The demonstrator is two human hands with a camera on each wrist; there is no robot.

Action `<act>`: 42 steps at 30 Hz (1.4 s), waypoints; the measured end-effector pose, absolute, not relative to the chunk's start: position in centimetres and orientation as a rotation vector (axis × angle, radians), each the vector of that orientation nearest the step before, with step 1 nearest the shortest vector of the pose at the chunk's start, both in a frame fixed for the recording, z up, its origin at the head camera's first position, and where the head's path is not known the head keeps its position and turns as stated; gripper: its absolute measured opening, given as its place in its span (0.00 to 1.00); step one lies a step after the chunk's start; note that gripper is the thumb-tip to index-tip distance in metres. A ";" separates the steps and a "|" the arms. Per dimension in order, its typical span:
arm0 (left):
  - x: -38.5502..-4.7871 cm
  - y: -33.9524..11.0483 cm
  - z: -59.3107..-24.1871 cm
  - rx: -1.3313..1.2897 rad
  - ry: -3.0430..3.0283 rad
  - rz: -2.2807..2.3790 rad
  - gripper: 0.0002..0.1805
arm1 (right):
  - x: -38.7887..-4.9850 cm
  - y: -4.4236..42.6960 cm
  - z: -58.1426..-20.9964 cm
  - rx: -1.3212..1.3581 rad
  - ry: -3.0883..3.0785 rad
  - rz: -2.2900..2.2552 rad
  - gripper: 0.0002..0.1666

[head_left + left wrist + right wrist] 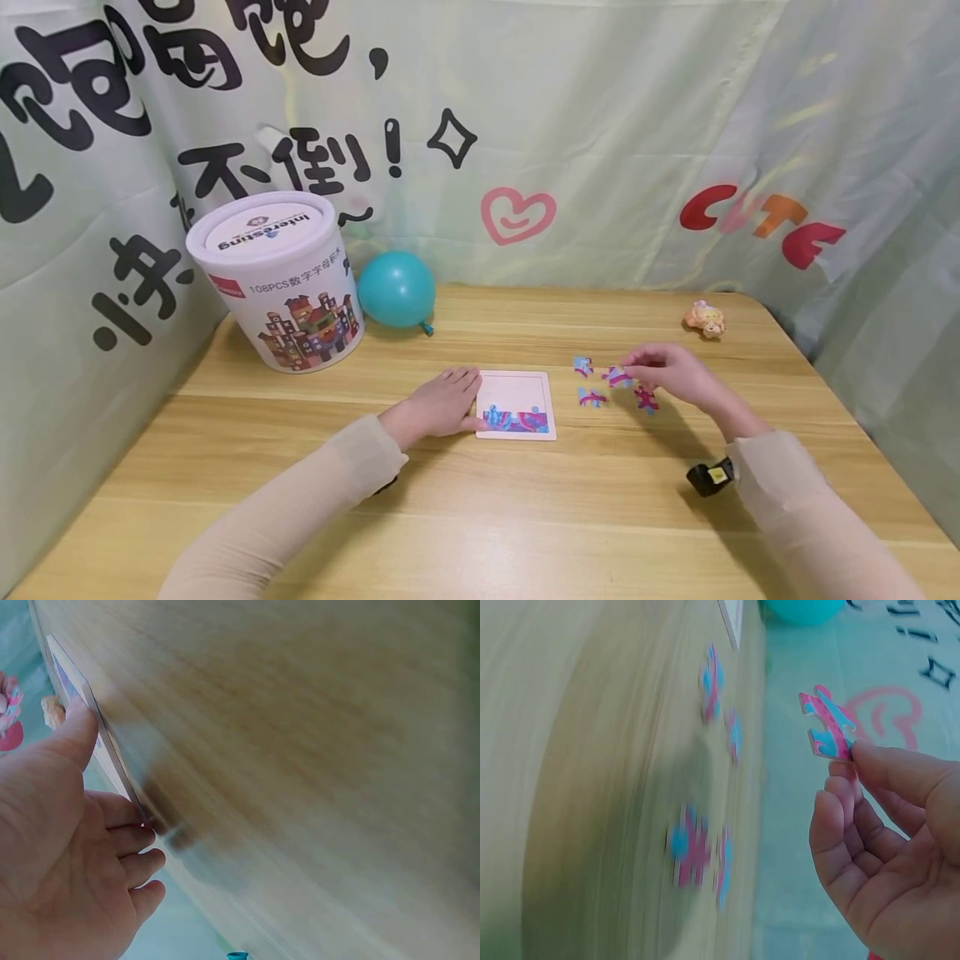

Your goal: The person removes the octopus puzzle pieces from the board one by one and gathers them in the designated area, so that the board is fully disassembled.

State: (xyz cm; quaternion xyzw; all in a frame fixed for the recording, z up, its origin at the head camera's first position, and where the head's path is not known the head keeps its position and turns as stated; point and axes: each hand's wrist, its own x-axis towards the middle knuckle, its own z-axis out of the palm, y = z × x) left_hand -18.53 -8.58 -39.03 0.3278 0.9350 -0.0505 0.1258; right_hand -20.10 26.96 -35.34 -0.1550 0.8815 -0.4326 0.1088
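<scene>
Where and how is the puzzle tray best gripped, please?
I would probably take the puzzle tray by its right edge, coming from the right, thumb on top: it is thin and flat, the left hand touches its left side, and bare table separates it from the loose pieces.

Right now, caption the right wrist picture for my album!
Right hand pinches a puzzle piece; other pieces lie on the table.

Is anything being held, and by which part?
Right hand pinches a puzzle piece by one corner; left hand touches the left edge of the tray.
</scene>
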 end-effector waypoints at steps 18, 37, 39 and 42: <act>-18.3 -8.7 -38.7 0.956 2.720 -0.114 0.43 | -19.3 36.4 -37.2 -0.161 2.644 -1.183 0.20; -18.3 -8.6 -38.6 0.929 2.712 -0.111 0.42 | -20.0 38.5 -38.3 -0.040 2.576 -1.094 0.18; -18.4 -8.6 -38.8 0.932 2.714 -0.128 0.42 | -20.1 38.5 -38.3 -0.022 2.574 -1.092 0.18; -18.4 -8.6 -38.8 0.941 2.718 -0.134 0.43 | -20.2 38.5 -38.2 -0.012 2.569 -1.087 0.18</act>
